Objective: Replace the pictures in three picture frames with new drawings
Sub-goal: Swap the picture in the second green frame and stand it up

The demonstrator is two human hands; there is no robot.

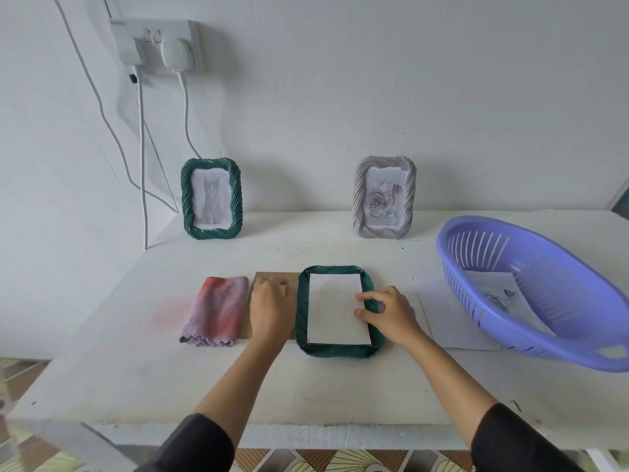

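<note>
A dark green picture frame (303, 311) lies face down on the white table (306, 379), with a white sheet (333, 308) in its opening, blank side up. My right hand (388, 311) rests on the frame's right edge, fingertips touching the sheet. My left hand (269, 304) lies flat on a brown backing board (269, 277) just left of the frame. Two frames stand against the wall: a green one with a cat drawing (211, 199) and a grey one with a rose drawing (384, 197).
A folded pink-purple cloth (218, 311) lies left of the board. At the right a tilted purple basket (531, 287) holds a drawing, with white paper (442, 311) under its near side. Cables hang from a wall socket (160, 46).
</note>
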